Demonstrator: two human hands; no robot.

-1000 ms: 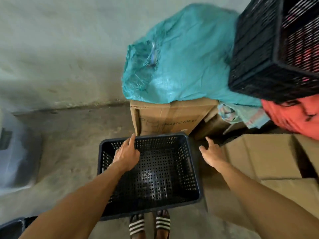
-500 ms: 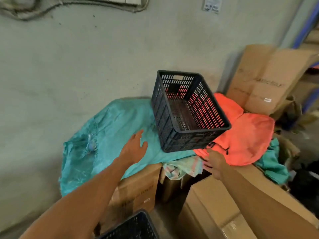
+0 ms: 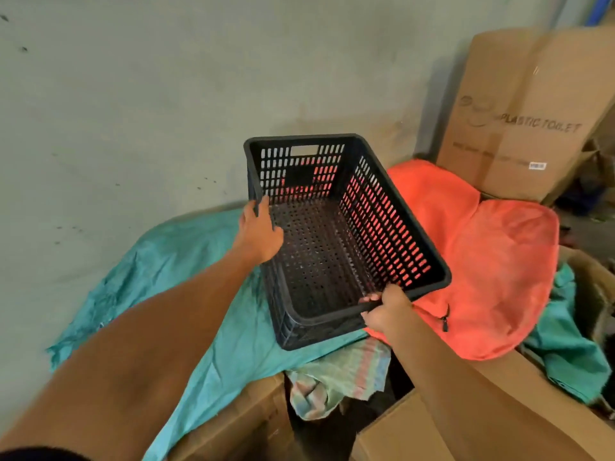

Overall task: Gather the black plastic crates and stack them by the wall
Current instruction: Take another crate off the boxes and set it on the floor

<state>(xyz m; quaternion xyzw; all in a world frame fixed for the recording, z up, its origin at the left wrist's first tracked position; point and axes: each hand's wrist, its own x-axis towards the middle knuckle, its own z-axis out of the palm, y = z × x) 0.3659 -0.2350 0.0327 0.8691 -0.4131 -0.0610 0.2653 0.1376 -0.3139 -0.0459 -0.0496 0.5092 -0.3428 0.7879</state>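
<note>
An empty black plastic crate (image 3: 336,247) with slotted walls lies tilted on a teal sack (image 3: 213,314) and an orange sack (image 3: 492,267), close to the grey wall (image 3: 166,94). My left hand (image 3: 258,232) grips the crate's left rim, fingers over the edge. My right hand (image 3: 386,307) grips the near rim at its right corner, thumb inside. The crate that stood on the floor is out of view.
Cardboard boxes (image 3: 519,414) lie under and in front of the sacks. A tall box marked PLASTIC TOILET (image 3: 529,121) leans at the back right. A striped cloth (image 3: 336,377) hangs in the gap between boxes. More teal fabric (image 3: 565,354) lies at right.
A second ago my hands were over a crate on the floor. I looked up and reached out, and both hands have now closed on the rim of the crate on the sacks.
</note>
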